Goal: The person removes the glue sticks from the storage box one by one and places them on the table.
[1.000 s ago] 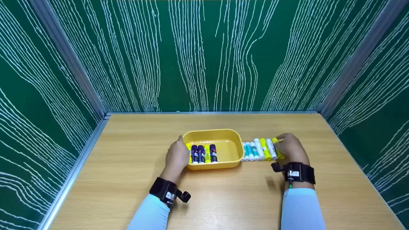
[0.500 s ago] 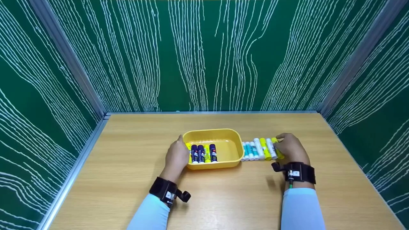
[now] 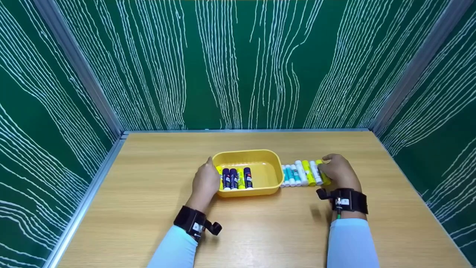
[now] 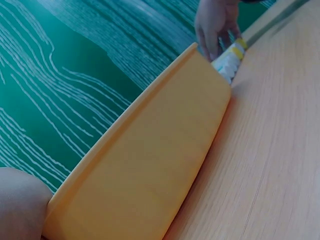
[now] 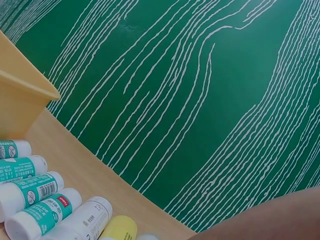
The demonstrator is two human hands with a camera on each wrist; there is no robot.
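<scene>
A yellow plastic tray (image 3: 266, 191) stands mid-table with several navy and yellow glue sticks (image 3: 234, 179) lying side by side in its left part. My left hand (image 3: 206, 180) grips the tray's left end, part of the hand over the rim; its fingers are mostly hidden. Against the tray's right side lies a row of white, teal and yellow glue sticks (image 3: 299, 173). At the row's right end my right hand (image 3: 340, 172) touches the last yellow glue stick (image 3: 325, 178). In the left wrist view its fingers (image 4: 212, 45) point down, fairly straight. The right wrist view shows the row's labels closely.
The wooden table (image 3: 253, 230) is bounded at the back by a green wall (image 3: 245, 67) with white wavy lines. Green panels also stand on both sides, joined by grey metal posts (image 3: 412, 70). Each wrist wears a black strap (image 3: 189, 221).
</scene>
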